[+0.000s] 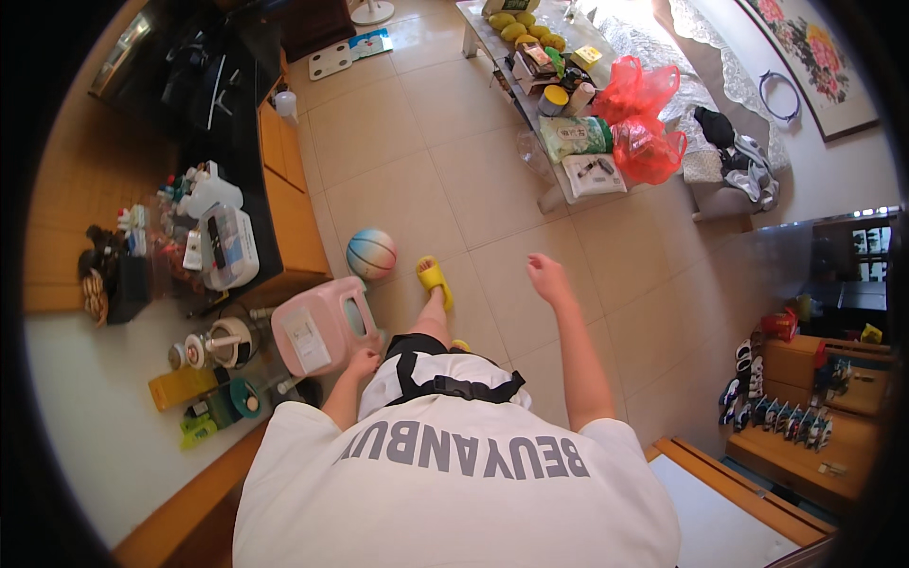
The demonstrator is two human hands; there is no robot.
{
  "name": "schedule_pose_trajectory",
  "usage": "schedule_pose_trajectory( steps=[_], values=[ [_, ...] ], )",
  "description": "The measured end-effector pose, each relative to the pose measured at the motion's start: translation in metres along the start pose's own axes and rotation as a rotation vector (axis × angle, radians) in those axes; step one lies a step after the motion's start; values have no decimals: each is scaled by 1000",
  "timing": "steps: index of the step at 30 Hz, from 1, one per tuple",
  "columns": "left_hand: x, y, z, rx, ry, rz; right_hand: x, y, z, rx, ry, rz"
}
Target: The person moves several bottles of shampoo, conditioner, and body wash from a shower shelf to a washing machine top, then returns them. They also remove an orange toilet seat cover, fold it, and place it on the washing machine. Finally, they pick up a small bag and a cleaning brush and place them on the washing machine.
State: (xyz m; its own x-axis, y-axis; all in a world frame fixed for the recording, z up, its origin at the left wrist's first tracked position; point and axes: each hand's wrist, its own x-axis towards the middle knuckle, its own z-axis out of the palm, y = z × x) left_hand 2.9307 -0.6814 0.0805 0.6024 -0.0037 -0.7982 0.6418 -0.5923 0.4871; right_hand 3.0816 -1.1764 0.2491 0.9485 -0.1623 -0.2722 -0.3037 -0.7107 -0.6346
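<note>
My right hand [546, 275] is raised in front of me over the tiled floor, its fingers curled, with nothing visible in it. Low at my left side is my left hand [365, 361], beside a pink plastic stool [319, 328] with a paper label; whether it touches the stool is hard to tell. The left fingers look curled, and part of them is hidden. A blue, white and pink basketball [371, 253] lies on the floor past the stool. One foot in a yellow slipper [435, 282] is stepping forward near the ball.
A low table [561, 186] at the upper right bears mangoes [522, 32], red plastic bags [643, 145] and packages. At the left, a black-topped cabinet [287, 234] holds plastic containers [229, 245]. A white scale [330, 62] lies on the floor beyond. Shoes [792, 419] stand at the right.
</note>
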Motion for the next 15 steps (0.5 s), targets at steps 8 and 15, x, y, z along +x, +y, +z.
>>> schedule_pose_trajectory(
  steps=[8, 15],
  values=[
    [136, 162, -99, 61, -2, 18, 91, 60, 60, -29, -177, 39],
    [240, 241, -198, -7, 349, 5, 111, 162, 18, -323, -605, 619]
  ],
)
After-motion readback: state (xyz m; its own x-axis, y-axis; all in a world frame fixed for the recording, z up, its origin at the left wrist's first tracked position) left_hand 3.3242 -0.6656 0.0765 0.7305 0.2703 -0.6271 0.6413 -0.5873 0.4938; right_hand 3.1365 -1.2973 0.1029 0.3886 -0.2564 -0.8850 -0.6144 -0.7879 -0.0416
